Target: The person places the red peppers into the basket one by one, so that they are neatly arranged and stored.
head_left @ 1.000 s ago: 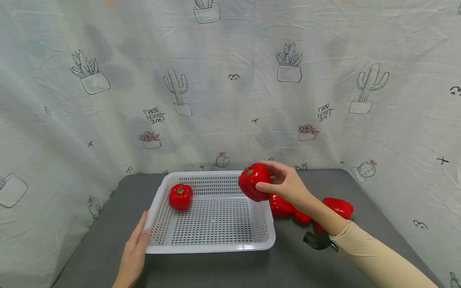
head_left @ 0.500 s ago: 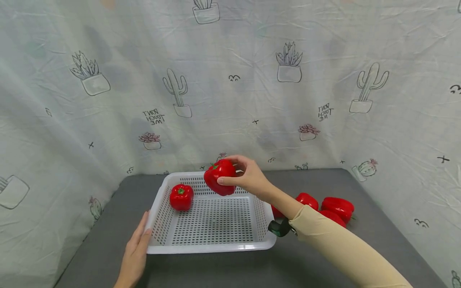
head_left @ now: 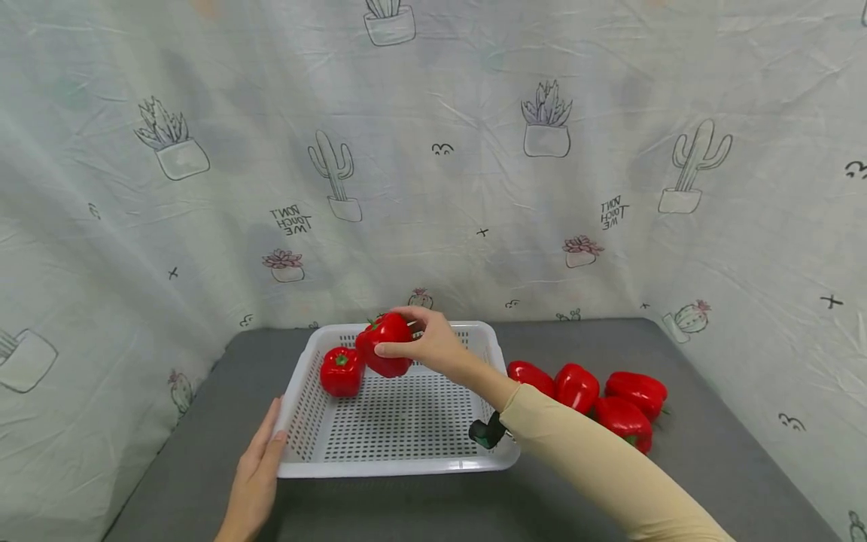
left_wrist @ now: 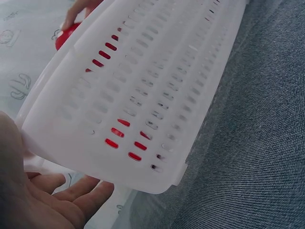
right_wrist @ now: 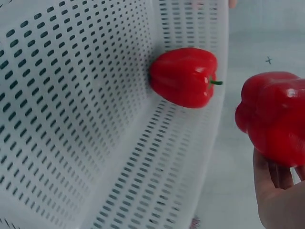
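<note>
A red bell pepper (head_left: 384, 345) is held up over the left part of a white perforated basket (head_left: 400, 468). My right hand (head_left: 433, 342) grips it from the right side, thumb in front. In the right wrist view that held pepper (right_wrist: 276, 117) shows large beside the basket rim. Inside the basket, at its left end, another bell pepper (head_left: 342, 372) stands stem up. My left hand (head_left: 254, 470) rests against the basket's left side, fingers extended along the rim. The left wrist view shows those fingers (left_wrist: 90, 195) loosely spread beside the basket's end wall (left_wrist: 109, 167).
Several more red bell peppers (head_left: 622, 421) lie on the grey table (head_left: 704, 452) to the right of the basket. A dark strap piece (head_left: 488, 433) hangs at my right wrist over the basket. Behind the table hangs a pale cactus-print cloth (head_left: 433, 188).
My right hand has carried the pepper leftward from the basket's right end, first rising slightly, then lowering near the pepper inside. The left hand has stayed at the basket's side.
</note>
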`<state>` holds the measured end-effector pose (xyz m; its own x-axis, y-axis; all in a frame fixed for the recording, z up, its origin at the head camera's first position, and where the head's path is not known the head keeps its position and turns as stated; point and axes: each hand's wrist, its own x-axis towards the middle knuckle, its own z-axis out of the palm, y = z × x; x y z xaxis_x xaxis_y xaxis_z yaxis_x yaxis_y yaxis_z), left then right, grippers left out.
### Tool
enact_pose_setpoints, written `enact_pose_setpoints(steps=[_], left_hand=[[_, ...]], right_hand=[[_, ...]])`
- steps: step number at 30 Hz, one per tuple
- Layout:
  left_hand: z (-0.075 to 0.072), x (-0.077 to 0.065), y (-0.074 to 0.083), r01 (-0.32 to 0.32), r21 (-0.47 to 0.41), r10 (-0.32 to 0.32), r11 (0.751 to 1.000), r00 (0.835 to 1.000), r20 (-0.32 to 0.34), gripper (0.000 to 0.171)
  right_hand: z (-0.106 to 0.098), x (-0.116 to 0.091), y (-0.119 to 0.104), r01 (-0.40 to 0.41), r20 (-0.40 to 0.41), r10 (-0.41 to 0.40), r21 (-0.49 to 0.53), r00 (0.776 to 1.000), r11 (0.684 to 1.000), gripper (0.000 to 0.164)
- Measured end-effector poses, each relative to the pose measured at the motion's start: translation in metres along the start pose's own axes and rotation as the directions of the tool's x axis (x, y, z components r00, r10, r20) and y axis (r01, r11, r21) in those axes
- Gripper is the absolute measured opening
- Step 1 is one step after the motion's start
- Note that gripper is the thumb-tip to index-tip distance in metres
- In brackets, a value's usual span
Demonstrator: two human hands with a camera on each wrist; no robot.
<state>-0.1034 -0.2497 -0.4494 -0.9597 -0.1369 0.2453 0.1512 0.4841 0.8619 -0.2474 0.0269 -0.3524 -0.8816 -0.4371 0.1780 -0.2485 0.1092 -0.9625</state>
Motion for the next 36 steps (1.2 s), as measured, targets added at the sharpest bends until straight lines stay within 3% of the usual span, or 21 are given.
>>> enact_pose_setpoints(steps=[7, 12, 18, 36], left_hand=[[0.001, 0.001, 0.000, -0.013, 0.011, 0.013, 1.000, 1.000, -0.002, 0.052], [0.002, 0.002, 0.000, -0.019, 0.007, 0.019, 1.000, 1.000, -0.006, 0.052], [0.003, 0.002, -0.002, -0.022, 0.001, 0.022, 1.000, 1.000, -0.012, 0.051], [0.000, 0.001, 0.002, 0.035, 0.018, -0.035, 0.999, 0.999, -0.001, 0.053]], right_hand=[[0.013, 0.008, 0.014, -0.068, -0.051, 0.068, -0.009, 0.996, 0.998, 0.063], [0.019, 0.011, 0.023, -0.073, -0.054, 0.073, 0.002, 0.996, 0.997, 0.059], [0.024, 0.013, 0.034, -0.097, -0.100, 0.090, -0.069, 0.991, 0.993, 0.056], [0.031, 0.016, 0.054, -0.193, -0.137, 0.170, -0.182, 0.976, 0.964, 0.061]])
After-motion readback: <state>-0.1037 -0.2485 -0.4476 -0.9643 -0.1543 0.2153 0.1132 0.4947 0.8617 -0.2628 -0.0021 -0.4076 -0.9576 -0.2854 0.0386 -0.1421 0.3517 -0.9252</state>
